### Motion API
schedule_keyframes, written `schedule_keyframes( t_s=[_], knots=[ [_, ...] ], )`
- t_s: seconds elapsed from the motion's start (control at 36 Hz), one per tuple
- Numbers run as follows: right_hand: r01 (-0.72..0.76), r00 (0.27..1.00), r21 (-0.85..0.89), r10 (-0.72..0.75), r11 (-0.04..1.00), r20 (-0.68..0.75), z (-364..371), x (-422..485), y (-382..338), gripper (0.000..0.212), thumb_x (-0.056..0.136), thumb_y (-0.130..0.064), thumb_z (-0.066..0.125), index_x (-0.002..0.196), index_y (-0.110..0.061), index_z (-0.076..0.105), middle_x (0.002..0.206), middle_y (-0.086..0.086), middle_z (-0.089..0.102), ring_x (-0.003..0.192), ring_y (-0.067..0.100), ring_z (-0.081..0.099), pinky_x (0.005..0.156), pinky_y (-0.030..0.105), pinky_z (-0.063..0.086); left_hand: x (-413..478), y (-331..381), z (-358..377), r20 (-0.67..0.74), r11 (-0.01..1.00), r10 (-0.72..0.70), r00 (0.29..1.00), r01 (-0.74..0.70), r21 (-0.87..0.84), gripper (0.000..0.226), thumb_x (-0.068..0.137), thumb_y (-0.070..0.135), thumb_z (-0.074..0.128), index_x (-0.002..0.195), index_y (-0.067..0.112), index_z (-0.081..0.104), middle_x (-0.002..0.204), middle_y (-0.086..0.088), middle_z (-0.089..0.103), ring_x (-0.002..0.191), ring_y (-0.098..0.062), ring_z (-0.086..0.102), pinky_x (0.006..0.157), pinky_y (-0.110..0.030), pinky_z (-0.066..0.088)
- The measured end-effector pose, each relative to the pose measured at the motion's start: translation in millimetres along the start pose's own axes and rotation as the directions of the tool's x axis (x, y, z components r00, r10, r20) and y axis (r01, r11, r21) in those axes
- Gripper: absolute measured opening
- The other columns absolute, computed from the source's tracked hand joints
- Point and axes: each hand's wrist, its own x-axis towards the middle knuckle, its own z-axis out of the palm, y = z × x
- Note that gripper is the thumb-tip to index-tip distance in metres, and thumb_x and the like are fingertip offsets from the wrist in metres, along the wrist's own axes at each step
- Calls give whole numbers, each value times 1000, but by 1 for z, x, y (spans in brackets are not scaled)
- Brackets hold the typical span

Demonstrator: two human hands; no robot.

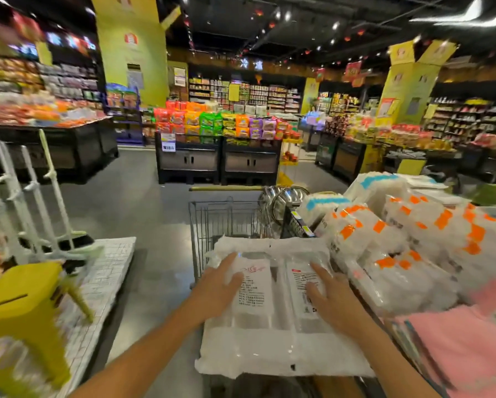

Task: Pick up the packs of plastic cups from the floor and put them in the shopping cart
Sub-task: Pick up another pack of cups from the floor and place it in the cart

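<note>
A large clear plastic pack of cups (269, 346) with two white printed labels lies across the top of the wire shopping cart (209, 219). My left hand (216, 285) lies flat on its left side, fingers straight and spread. Flat on the right label rests my right hand (331, 300), its fingers also extended. The pack covers most of the cart's near end; the cart's far end and yellow front rail show beyond it. What lies under the pack in the cart is hidden.
Heaped packs of cups with orange and blue marks (407, 242) fill a display close on the right, with pink packs (465, 346) nearer. Steel bowls (284, 196) stand past the cart. A yellow stool (22, 311) and white racks (25, 196) stand left. Grey aisle floor (143, 202) leads toward snack displays.
</note>
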Motion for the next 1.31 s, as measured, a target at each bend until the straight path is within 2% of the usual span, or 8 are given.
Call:
schedule_keyframes(
  t_s=[0.17, 0.36, 0.56, 0.67, 0.81, 0.92, 1.06, 1.31],
  knots=[
    [93, 995, 10, -93, 996, 37, 8, 100, 3, 59, 101, -53, 38, 156, -43, 19, 157, 11, 23, 129, 27, 50, 97, 27, 40, 71, -10, -5, -53, 993, -78, 996, 73, -91, 72, 73, 83, 31, 141, 69, 14, 133, -2, 57, 108, -19, 65, 95, -40, 54],
    [142, 982, 32, -144, 989, 123, 27, 201, -5, 59, 100, -55, 38, 155, -46, 18, 155, 11, 25, 122, 25, 56, 103, 34, 44, 140, -20, -14, -100, 984, -155, 983, 144, -107, 70, 78, 78, 33, 143, 63, 15, 152, 0, 46, 136, -22, 47, 109, -48, 43],
    [131, 982, 39, -135, 991, 128, 56, 303, -17, 60, 98, -56, 41, 153, -47, 20, 153, 10, 26, 127, 30, 51, 109, 46, 42, 240, -57, -26, -91, 978, -173, 981, 160, -134, 75, 72, 79, 33, 143, 62, 15, 145, -3, 50, 125, -23, 54, 103, -48, 49],
    [107, 987, 41, -111, 993, 120, 66, 358, -23, 58, 96, -58, 41, 150, -51, 21, 150, 9, 29, 124, 31, 51, 107, 48, 43, 295, -67, -37, -85, 983, -159, 984, 150, -106, 62, 93, 62, 41, 148, 58, 14, 147, -2, 46, 123, -22, 55, 100, -41, 50],
    [87, 989, 42, -91, 995, 117, 80, 422, -27, 59, 97, -56, 44, 152, -49, 22, 150, 12, 29, 125, 33, 51, 108, 48, 42, 361, -88, -44, -64, 987, -146, 987, 140, -82, 66, 81, 75, 33, 143, 66, 11, 149, -1, 47, 125, -23, 55, 103, -49, 47],
    [78, 987, 39, -82, 996, 136, 100, 473, -21, 61, 97, -55, 44, 153, -46, 21, 152, 14, 27, 133, 35, 44, 111, 49, 38, 408, -96, -40, -53, 983, -159, 986, 153, -100, 59, 98, 57, 40, 150, 57, 14, 153, 0, 41, 123, -19, 54, 96, -30, 48],
    [68, 977, 34, -74, 997, 200, 137, 544, -9, 62, 99, -53, 43, 155, -42, 19, 155, 16, 22, 128, 36, 47, 104, 44, 41, 473, -127, -23, -36, 969, -230, 972, 226, -103, 59, 92, 64, 38, 145, 62, 14, 154, -5, 42, 134, -28, 48, 109, -49, 42],
    [67, 942, 48, -79, 997, 326, 264, 671, 39, 64, 99, -53, 43, 157, -42, 18, 153, 16, 25, 133, 38, 42, 108, 46, 38, 576, -217, 47, -35, 920, -389, 920, 387, -68, 64, 90, 67, 34, 149, 59, 10, 148, -6, 43, 126, -27, 53, 107, -48, 45]
  ],
)
